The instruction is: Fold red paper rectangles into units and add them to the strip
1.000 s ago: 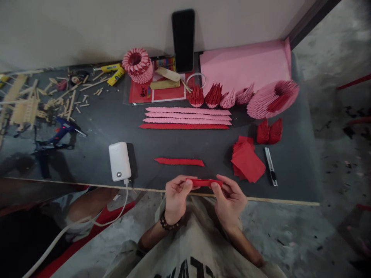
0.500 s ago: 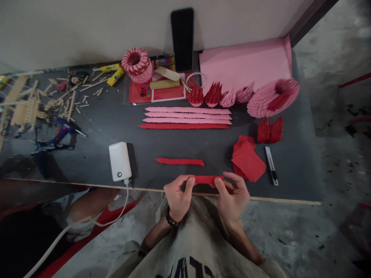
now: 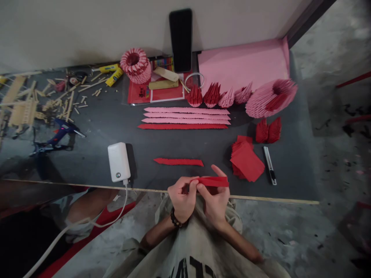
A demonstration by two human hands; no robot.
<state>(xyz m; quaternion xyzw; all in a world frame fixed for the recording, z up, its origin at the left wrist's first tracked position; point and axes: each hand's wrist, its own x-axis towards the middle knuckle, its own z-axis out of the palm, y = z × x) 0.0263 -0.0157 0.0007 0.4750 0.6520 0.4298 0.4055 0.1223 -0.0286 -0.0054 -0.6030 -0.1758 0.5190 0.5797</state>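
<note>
A folded strip of red paper is held level at the table's front edge. My left hand pinches its left end between thumb and fingers. Close beside it, my right hand grips the strip with the thumb low on its near side; the index finger sticks out beyond it. Just past my hands lies a short red row of joined folded paper. To the right is a fanned stack of red paper pieces, with a box cutter next to it.
Farther back lie a long red paper row and several pink rows. Folded-paper models and a leaning phone stand behind. At left are a white power bank with a cable, a glue gun and wood scraps.
My right hand has slid left along the red paper strip, close to my left hand. The strip's right end now shows free, and the right index finger has stretched out.
</note>
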